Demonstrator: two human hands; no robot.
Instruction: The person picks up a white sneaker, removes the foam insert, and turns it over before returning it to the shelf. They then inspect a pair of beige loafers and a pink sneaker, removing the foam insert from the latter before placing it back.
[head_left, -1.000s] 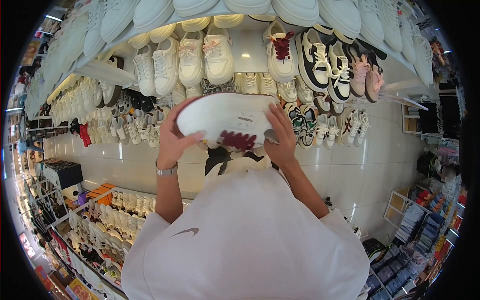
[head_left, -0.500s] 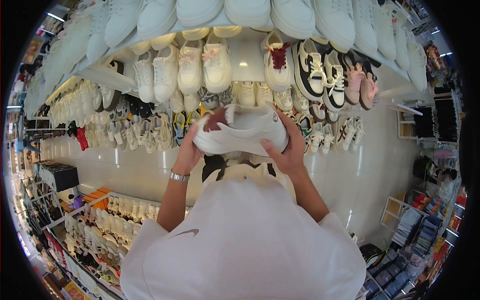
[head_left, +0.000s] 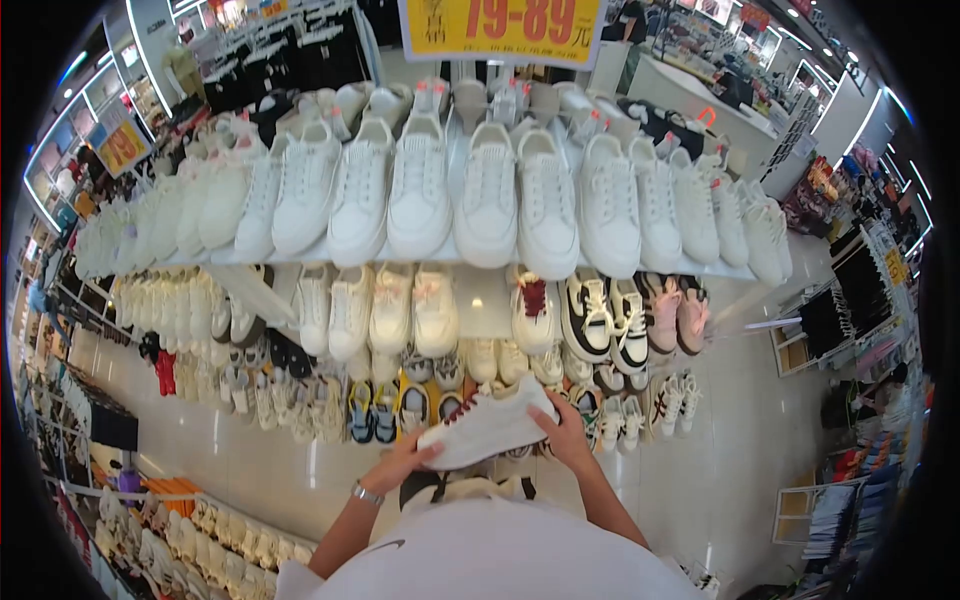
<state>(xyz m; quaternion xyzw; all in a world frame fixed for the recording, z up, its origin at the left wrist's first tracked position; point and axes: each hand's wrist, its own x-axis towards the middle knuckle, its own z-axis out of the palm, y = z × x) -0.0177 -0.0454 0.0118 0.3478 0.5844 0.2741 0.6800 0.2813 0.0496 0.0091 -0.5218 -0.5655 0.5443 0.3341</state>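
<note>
White shoe [head_left: 495, 430] (dark red laces [head_left: 459, 409]) in the grip of left hand [head_left: 400, 462], toe-side, and right hand [head_left: 567, 432], heel-side.

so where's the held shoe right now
In the head view, the held shoe is below centre, between the left hand at its toe and the right hand at its heel, below the shelved red-laced shoe.

Bright, even indoor light reaches the fingers [head_left: 566, 425], leaving only soft shadows. Strip lights [head_left: 74, 66] glow far off to their upper left, with more to the upper right. Pale glare streaks the tiled floor [head_left: 690, 485] on both sides of them. Above, the white sneakers [head_left: 487, 200] look slightly washed out, while a warmer tint colours the shelf [head_left: 480, 318] just beyond. Wide-angle distortion bends the outer racks [head_left: 850, 285] into soft blur, ringed by black corners.
</note>
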